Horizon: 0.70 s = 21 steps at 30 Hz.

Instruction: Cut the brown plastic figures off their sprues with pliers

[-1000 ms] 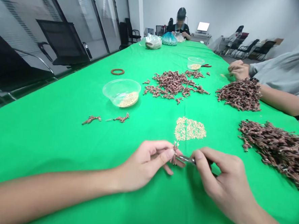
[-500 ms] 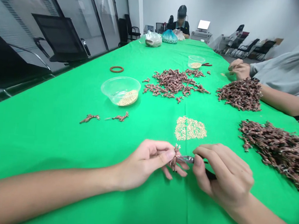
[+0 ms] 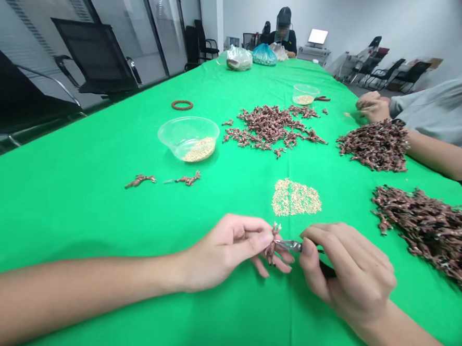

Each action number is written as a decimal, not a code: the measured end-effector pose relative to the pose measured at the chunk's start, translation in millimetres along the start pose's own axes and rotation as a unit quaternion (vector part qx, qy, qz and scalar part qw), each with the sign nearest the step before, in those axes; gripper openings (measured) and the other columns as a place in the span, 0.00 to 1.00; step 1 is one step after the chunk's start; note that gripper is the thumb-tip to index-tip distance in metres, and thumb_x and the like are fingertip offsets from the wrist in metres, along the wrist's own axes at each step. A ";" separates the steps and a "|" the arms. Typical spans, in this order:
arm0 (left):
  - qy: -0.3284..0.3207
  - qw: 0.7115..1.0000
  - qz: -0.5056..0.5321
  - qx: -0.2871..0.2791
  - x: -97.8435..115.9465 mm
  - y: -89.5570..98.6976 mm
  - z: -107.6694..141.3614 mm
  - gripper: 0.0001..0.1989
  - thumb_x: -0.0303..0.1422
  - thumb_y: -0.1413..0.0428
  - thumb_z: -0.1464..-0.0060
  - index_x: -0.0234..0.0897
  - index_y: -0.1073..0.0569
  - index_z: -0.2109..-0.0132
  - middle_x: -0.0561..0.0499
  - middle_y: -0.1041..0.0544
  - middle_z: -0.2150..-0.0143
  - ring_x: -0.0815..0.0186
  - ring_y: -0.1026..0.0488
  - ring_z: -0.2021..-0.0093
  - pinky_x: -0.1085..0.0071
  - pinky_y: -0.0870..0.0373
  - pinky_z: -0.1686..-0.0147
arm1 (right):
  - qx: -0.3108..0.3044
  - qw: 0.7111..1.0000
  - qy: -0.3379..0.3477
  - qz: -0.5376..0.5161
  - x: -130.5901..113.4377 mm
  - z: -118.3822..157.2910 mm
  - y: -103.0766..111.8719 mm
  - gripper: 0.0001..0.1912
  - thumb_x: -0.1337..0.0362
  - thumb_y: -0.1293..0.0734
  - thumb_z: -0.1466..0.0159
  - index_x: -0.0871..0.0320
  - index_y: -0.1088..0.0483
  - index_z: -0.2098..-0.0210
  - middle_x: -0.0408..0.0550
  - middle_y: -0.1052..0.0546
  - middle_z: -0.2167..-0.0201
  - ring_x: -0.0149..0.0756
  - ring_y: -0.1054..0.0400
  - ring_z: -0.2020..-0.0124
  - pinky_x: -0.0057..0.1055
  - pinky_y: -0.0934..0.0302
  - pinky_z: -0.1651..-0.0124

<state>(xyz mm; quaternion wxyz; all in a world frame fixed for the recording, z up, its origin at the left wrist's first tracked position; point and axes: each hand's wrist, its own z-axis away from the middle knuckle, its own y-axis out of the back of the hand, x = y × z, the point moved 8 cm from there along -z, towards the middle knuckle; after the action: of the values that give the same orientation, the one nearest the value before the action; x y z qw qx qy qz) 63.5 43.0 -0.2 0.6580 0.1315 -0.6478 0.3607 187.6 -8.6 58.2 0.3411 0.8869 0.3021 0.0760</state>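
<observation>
Left hand (image 3: pixel 242 252) pinching small brown figure (image 3: pixel 272 247), right hand (image 3: pixel 346 271) gripping pliers (image 3: pixel 291 245), above green cloth (image 3: pixel 134 224)

- Lighting: bright, even; source out of view.
- Shadows: soft, below the hands on the green cloth (image 3: pixel 95 211).
- Glare: monitor (image 3: pixel 318 37) washed out.
- Definition: far background soft; edges stretched, upper right corner dark.

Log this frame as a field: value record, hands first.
left hand: pinching small brown piece
right hand: gripping metal-tipped tool, tip at that piece
surface: green cloth
ahead: patch of pale grains
left side: clear bowl, grains inside; brown ring beyond
far right: another person's hand near a brown pile
</observation>
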 end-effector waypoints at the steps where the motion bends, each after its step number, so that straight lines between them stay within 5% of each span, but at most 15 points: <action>1: 0.001 1.000 -0.001 0.001 -0.1 -0.1 0.0 0.15 0.36 0.49 0.33 0.27 0.24 0.57 0.35 0.19 0.57 0.56 0.19 0.57 0.70 0.23 0.65 | -0.002 1.000 0.004 0.005 -0.6 -0.2 0.0 0.02 0.71 0.32 0.38 0.61 0.29 0.64 0.48 0.24 0.72 0.34 0.31 0.72 0.33 0.37 0.66; 14: 0.001 1.000 -0.002 -0.005 -2.1 -1.3 0.5 0.15 0.38 0.48 0.34 0.28 0.24 0.58 0.36 0.18 0.57 0.57 0.19 0.57 0.71 0.23 0.66 | -0.013 0.997 0.044 0.061 -6.7 2.5 3.1 0.04 0.70 0.30 0.40 0.62 0.28 0.64 0.48 0.23 0.73 0.34 0.32 0.73 0.33 0.39 0.68; 17: -0.015 1.000 -0.004 0.008 -0.4 -0.4 2.4 0.14 0.37 0.47 0.35 0.28 0.24 0.58 0.38 0.18 0.59 0.58 0.20 0.57 0.70 0.22 0.66 | -0.029 0.999 0.012 0.033 -6.4 -0.6 0.5 0.01 0.71 0.32 0.38 0.61 0.29 0.66 0.47 0.24 0.74 0.32 0.34 0.75 0.31 0.42 0.70; 21: -0.036 0.997 -0.055 0.030 1.6 0.9 7.5 0.16 0.37 0.49 0.34 0.28 0.24 0.53 0.38 0.20 0.54 0.57 0.22 0.53 0.69 0.22 0.63 | -0.065 0.994 -0.090 -0.023 -1.3 0.2 -5.7 0.13 0.69 0.37 0.33 0.58 0.33 0.75 0.40 0.34 0.82 0.26 0.43 0.82 0.29 0.50 0.77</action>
<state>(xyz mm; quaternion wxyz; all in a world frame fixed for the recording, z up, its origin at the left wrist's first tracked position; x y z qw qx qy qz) 57.0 39.3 1.9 0.6486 0.1995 -0.6519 0.3384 183.8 -6.1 54.4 0.4256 0.8588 0.2852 0.0074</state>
